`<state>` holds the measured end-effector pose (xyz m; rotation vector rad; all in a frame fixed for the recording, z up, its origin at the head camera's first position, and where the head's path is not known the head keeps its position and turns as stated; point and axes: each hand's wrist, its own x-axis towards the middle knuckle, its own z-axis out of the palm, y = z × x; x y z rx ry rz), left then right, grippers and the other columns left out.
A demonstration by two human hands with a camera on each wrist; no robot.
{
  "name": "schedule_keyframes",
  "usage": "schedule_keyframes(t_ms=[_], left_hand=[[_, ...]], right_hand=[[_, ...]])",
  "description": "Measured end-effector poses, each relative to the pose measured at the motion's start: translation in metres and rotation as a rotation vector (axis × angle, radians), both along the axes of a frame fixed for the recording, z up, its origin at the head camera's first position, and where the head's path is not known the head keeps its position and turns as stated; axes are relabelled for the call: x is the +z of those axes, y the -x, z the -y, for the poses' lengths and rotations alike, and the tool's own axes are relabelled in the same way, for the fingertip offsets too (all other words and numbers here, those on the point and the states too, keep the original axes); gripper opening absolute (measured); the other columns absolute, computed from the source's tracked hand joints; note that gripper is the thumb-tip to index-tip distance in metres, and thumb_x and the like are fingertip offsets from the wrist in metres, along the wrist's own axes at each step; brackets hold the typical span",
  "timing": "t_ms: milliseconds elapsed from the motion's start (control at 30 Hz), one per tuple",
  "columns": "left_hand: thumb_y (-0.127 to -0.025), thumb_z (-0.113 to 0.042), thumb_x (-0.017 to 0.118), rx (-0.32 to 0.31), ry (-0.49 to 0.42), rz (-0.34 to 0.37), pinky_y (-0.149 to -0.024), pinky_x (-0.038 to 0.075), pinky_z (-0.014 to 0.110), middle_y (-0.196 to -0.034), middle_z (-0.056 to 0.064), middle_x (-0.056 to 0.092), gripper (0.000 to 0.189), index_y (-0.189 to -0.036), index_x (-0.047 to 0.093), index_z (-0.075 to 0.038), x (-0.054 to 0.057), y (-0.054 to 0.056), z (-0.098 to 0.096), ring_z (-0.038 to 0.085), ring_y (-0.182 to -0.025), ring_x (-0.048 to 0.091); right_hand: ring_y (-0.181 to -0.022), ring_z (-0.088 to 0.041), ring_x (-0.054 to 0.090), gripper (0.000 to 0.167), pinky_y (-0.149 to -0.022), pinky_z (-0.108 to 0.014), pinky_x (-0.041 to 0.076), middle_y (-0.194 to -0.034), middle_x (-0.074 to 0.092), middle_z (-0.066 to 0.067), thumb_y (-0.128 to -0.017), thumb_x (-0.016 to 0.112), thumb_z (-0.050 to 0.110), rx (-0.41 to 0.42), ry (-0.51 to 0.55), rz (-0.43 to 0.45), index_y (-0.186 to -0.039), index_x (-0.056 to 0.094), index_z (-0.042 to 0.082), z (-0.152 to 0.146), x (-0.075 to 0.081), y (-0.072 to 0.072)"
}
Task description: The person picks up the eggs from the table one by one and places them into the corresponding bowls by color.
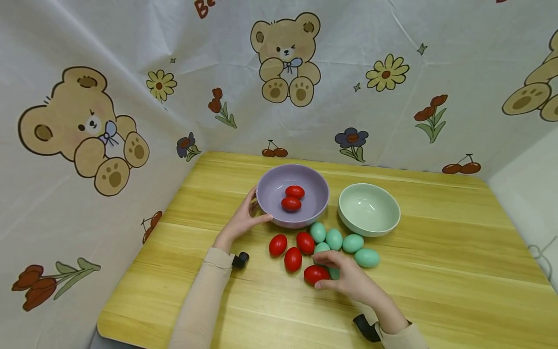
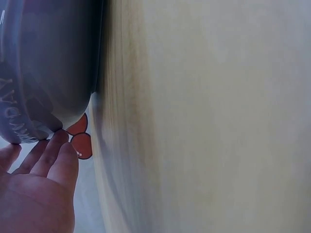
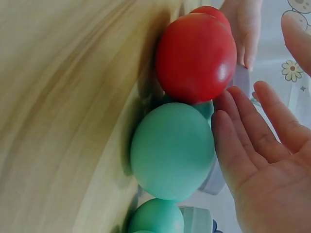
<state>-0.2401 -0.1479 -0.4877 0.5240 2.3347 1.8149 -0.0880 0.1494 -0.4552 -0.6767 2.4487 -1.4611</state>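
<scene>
My left hand rests against the left side of a purple bowl. In the left wrist view, straight fingertips touch its outer wall, which has raised lettering. Two red eggs lie inside that bowl. My right hand reaches low over the eggs, thumb and fingers spread apart. Its thumb is right at a red egg, while its forefinger passes over a green egg. From the right wrist, fingertips appear beside a red egg and a green egg, with the palm bare.
A pale green bowl stands right of the purple one. Other red eggs and several green eggs lie in front of the bowls on the wooden table. A bear-print curtain hangs behind the table and at its left.
</scene>
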Motion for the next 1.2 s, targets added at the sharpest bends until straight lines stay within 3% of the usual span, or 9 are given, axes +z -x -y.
schedule_keyframes(t_ms=[200,533,633,933,1033,1200], left_hand=[[-0.077,-0.025,0.077,0.001,0.014,0.021,-0.107,0.026,0.036,-0.147,0.010,0.021,0.098,-0.150,0.012,-0.023,0.002,-0.001,0.000,0.032,-0.130,0.029],[-0.079,-0.014,0.075,-0.050,-0.009,0.033,-0.107,0.022,0.048,-0.147,0.024,0.016,0.097,-0.149,0.007,-0.007,0.030,-0.014,-0.002,0.043,-0.130,0.025],[-0.079,-0.014,0.075,-0.046,-0.020,0.039,-0.107,0.021,0.047,-0.147,0.022,0.016,0.097,-0.149,0.008,-0.009,0.028,-0.012,-0.002,0.042,-0.130,0.024],[-0.076,-0.026,0.078,0.008,0.017,0.032,-0.107,0.025,0.036,-0.148,0.008,0.021,0.098,-0.149,0.013,-0.025,0.002,-0.001,0.000,0.032,-0.131,0.029],[-0.077,-0.026,0.077,0.003,0.006,0.022,-0.107,0.025,0.038,-0.148,0.009,0.021,0.097,-0.149,0.013,-0.025,0.001,-0.001,0.000,0.033,-0.131,0.029],[-0.078,-0.020,0.076,-0.032,-0.021,0.032,-0.108,0.022,0.044,-0.148,0.018,0.017,0.098,-0.150,0.009,-0.016,0.012,-0.005,-0.001,0.040,-0.131,0.025]], right_hand=[[-0.105,-0.022,0.055,0.051,-0.092,-0.036,0.045,-0.116,0.059,-0.008,-0.073,0.080,0.015,-0.009,-0.067,-0.046,-0.118,0.058,0.002,0.002,-0.002,-0.002],[-0.108,-0.021,0.051,0.050,-0.092,-0.041,0.044,-0.116,0.058,0.000,-0.072,0.079,0.006,-0.006,-0.195,-0.137,-0.118,0.058,0.006,0.008,-0.003,-0.006],[-0.110,-0.019,0.048,0.050,-0.092,-0.041,0.043,-0.114,0.056,0.003,-0.071,0.078,0.003,-0.018,-0.233,-0.167,-0.117,0.058,0.007,0.009,-0.003,-0.008],[-0.108,-0.022,0.050,0.047,-0.091,-0.039,0.045,-0.113,0.056,-0.001,-0.070,0.076,-0.004,-0.032,-0.304,-0.240,-0.114,0.060,0.005,0.013,-0.006,-0.010],[-0.107,-0.023,0.050,0.046,-0.090,-0.039,0.046,-0.113,0.055,-0.003,-0.070,0.076,-0.005,-0.029,-0.333,-0.256,-0.112,0.061,0.005,0.015,-0.007,-0.011],[-0.106,-0.023,0.052,0.044,-0.089,-0.038,0.046,-0.113,0.055,-0.005,-0.071,0.075,-0.002,-0.025,-0.354,-0.291,-0.112,0.062,0.004,0.014,-0.008,-0.011]])
